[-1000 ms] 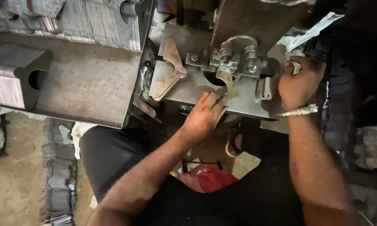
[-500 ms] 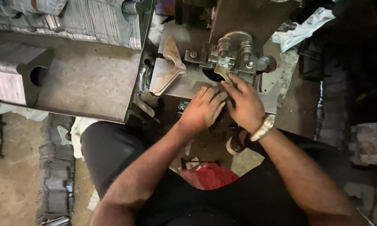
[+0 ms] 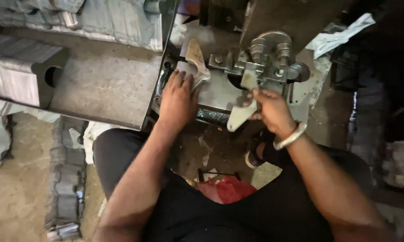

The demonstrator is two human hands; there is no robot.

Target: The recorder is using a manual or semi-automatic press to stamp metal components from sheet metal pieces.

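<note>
stamped metal blank is pinched at its upper end by the right hand, just below the press die. a second blank is touched by the flat, open left hand on the worktop. the plate is judged stiff, light, thin and sharp-edged; flat faces are best gripped, away from cut edges.

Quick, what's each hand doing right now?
Left hand: open, fingers resting on the metal blanks on the press table.
Right hand: closed, holding a flat metal blank below the die.
</note>
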